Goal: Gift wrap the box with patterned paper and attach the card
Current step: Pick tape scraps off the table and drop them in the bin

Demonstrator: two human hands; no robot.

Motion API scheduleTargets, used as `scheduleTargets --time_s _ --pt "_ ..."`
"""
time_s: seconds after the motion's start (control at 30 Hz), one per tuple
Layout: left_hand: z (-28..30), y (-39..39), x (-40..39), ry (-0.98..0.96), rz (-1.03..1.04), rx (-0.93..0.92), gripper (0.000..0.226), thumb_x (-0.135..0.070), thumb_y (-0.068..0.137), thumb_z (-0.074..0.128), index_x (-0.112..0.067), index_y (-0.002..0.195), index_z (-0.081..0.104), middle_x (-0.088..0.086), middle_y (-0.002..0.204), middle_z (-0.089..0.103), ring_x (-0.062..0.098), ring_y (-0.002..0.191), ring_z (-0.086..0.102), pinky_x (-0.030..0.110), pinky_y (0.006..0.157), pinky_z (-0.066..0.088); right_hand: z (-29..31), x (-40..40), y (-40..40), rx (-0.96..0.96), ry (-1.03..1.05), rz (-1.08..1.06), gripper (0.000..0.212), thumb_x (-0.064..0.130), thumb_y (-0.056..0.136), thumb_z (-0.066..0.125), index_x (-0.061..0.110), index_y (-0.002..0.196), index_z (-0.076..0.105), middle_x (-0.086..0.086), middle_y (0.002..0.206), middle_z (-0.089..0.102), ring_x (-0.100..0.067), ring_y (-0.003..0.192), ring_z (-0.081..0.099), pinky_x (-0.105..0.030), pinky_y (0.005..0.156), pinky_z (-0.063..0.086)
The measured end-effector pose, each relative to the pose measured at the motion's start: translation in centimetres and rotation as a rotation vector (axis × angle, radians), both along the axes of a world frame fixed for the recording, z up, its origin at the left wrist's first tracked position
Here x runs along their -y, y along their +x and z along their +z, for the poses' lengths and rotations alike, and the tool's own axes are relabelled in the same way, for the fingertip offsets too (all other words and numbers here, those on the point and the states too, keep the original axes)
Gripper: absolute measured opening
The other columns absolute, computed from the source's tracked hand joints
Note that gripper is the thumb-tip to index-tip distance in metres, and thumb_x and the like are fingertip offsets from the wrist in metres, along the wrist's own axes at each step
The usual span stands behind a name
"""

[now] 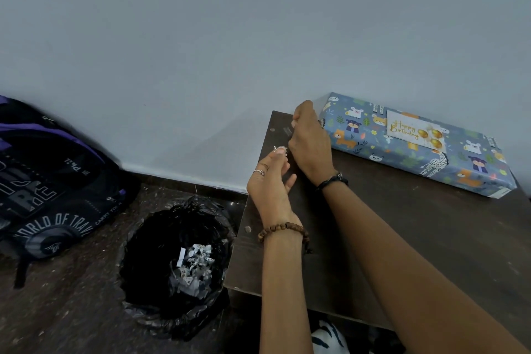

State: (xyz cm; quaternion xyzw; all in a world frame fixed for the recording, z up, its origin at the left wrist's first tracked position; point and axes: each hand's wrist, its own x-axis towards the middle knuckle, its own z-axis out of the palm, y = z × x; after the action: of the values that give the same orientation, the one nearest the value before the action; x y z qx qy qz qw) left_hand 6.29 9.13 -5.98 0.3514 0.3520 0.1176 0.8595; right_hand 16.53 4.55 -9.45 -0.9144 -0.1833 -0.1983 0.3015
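Observation:
The box (448,158), wrapped in blue paper with cartoon animals, lies at the back right of the dark wooden table (431,224) against the wall. A white "Happy Birthday" card (413,131) with gold balloons is on its top face. My left hand (271,184) is raised over the table's left edge and pinches small scraps of paper or tape (280,149) at its fingertips. My right hand (310,141) is just beyond it, close to the box's left end, fingers curled down at the table's far left corner; whether it holds anything is hidden.
A bin lined with a black bag (178,267), holding paper scraps, stands on the floor left of the table. A black and purple backpack (48,181) leans on the wall at far left. A strip of tape (287,130) sticks on the table near my right hand.

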Motion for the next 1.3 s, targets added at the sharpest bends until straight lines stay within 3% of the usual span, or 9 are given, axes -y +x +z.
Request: scheduleTargets --time_s 0.13,0.3,0.57,0.73,0.87,1.0,1.13,1.3 --pt "-0.1 0.0 0.0 0.001 0.003 0.006 0.008 -0.014 0.087 0.062 -0.019 0.081 0.064 -0.004 0.084 0.062 0.008 0.083 0.058 0.017 0.060 0.051 0.0 0.1 0.0 -0.027 0.051 -0.043 0.026 -0.001 0.087 0.044 0.001 0.112 0.041 -0.005 0.079 0.045 -0.019 0.062 0.041 -0.027 0.046 0.023" --pt "-0.1 0.0 -0.1 -0.007 0.002 0.009 0.006 -0.014 0.086 0.062 -0.018 0.082 0.064 -0.003 0.085 0.062 0.007 0.083 0.058 0.017 0.060 0.050 0.1 -0.1 0.1 -0.036 -0.036 -0.035 0.031 0.003 0.090 0.050 0.005 0.119 0.040 -0.009 0.081 0.063 -0.023 0.071 0.059 -0.039 0.059 0.049" --pt "-0.2 0.0 -0.1 -0.013 0.002 0.011 0.006 -0.014 0.086 0.062 -0.017 0.081 0.064 -0.003 0.084 0.062 0.007 0.082 0.058 0.016 0.059 0.051 -0.5 -0.4 0.7 0.021 -0.234 -0.017 0.026 -0.004 0.086 0.044 0.003 0.110 0.043 -0.010 0.080 0.057 -0.028 0.060 0.056 -0.038 0.050 0.043" --pt "-0.2 0.0 -0.1 -0.010 0.003 0.011 0.004 -0.014 0.087 0.061 -0.014 0.088 0.065 -0.003 0.084 0.062 0.007 0.082 0.059 0.018 0.063 0.051 -0.1 0.2 0.2 -0.029 0.008 0.055 0.017 -0.003 0.087 0.042 0.003 0.102 0.042 -0.005 0.077 0.054 -0.021 0.062 0.051 -0.037 0.052 0.040" --pt "-0.2 -0.1 -0.2 -0.014 -0.008 0.023 0.006 -0.014 0.087 0.061 -0.016 0.084 0.065 -0.004 0.083 0.062 0.006 0.081 0.059 0.018 0.063 0.051 -0.1 0.9 -1.3 -0.015 0.124 -0.088 0.022 0.000 0.093 0.039 0.007 0.113 0.047 -0.009 0.093 0.060 -0.023 0.070 0.056 -0.039 0.057 0.046" --pt "-0.2 -0.3 -0.3 -0.015 -0.006 0.032 0.008 -0.014 0.088 0.060 -0.018 0.082 0.064 -0.004 0.083 0.061 0.007 0.081 0.059 0.019 0.064 0.051 -1.0 1.4 -1.0 -0.027 -0.039 -0.119 0.018 0.006 0.094 0.047 0.003 0.107 0.060 -0.012 0.108 0.061 -0.031 0.075 0.063 -0.044 0.069 0.050" --pt "-0.1 -0.3 -0.3 -0.022 -0.012 0.035 0.008 -0.014 0.088 0.060 -0.018 0.081 0.065 -0.004 0.083 0.061 0.006 0.081 0.059 0.021 0.067 0.051 -0.7 2.1 0.3 -0.104 -0.259 -0.049 0.013 0.003 0.090 0.052 0.006 0.083 0.063 -0.013 0.086 0.062 -0.032 0.069 0.062 -0.046 0.068 0.052" --pt "0.0 -0.3 -0.3 -0.032 -0.012 0.027 0.006 -0.014 0.088 0.061 -0.017 0.083 0.064 -0.004 0.083 0.061 0.007 0.081 0.058 0.020 0.068 0.051 2.3 2.1 2.0 -0.105 -0.713 0.061 0.013 0.003 0.091 0.051 0.004 0.091 0.063 -0.015 0.094 0.064 -0.033 0.090 0.061 -0.035 0.070 0.044"
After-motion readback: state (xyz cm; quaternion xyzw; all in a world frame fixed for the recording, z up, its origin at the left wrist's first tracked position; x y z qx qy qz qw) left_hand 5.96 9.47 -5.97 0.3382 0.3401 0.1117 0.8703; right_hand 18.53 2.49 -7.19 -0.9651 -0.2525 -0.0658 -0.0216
